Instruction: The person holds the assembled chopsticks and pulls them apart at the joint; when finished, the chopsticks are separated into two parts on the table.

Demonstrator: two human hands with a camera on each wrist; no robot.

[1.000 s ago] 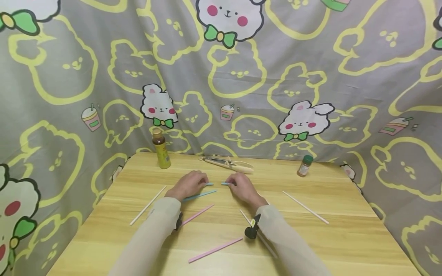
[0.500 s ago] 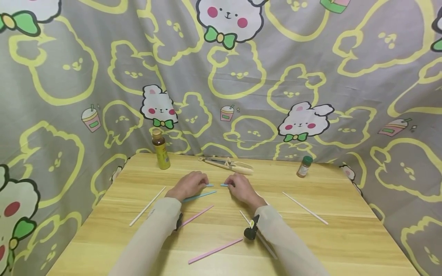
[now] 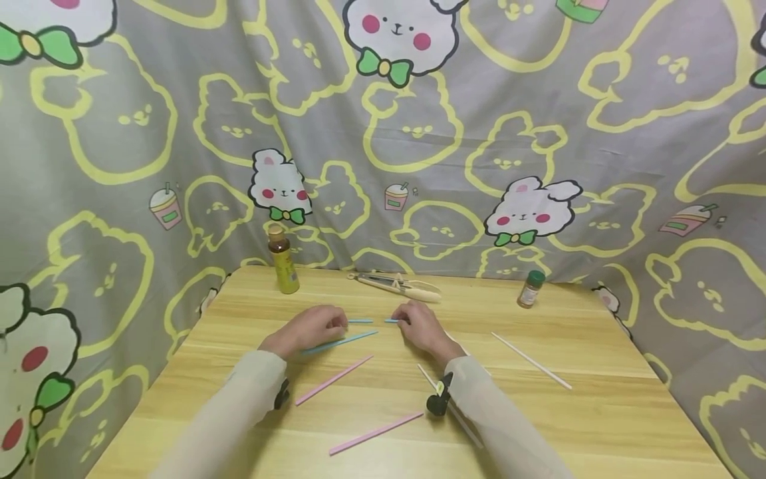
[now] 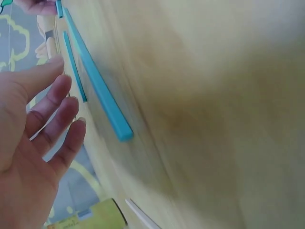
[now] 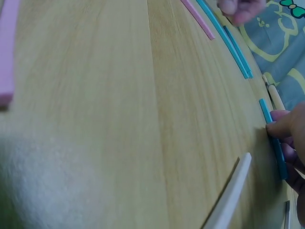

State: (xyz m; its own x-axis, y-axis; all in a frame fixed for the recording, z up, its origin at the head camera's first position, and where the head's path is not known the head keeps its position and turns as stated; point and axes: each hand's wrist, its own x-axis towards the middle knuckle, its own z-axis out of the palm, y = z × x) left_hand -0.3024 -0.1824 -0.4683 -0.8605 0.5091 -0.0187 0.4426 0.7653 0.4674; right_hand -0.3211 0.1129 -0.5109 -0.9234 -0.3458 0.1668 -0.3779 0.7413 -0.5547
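Note:
My left hand [image 3: 311,328] is beside a short-looking length of blue stick [image 3: 361,320] on the table. In the left wrist view its fingers [image 4: 65,138] are loosely bent, with nothing between them and a gap to that stick. A second blue stick [image 4: 100,88] lies nearer to me, slanting past the hand. My right hand [image 3: 422,330] pinches another blue stick [image 5: 276,150] between thumb and fingers, low over the wood. Its left end points toward the first stick, roughly in line with it. The right palm hides part of it in the head view.
Two pink sticks [image 3: 376,434] lie nearer me. White sticks [image 3: 531,360] lie to the right and under the right forearm. Behind the hands are tongs [image 3: 397,286], a yellow bottle [image 3: 286,269] at left and a green-capped jar [image 3: 530,290] at right. A patterned curtain [image 3: 335,133] encloses the table.
My left hand has let go of the far blue stick and drawn back to the left, its sleeve now covering most of the left white stick. The right hand has stayed almost still.

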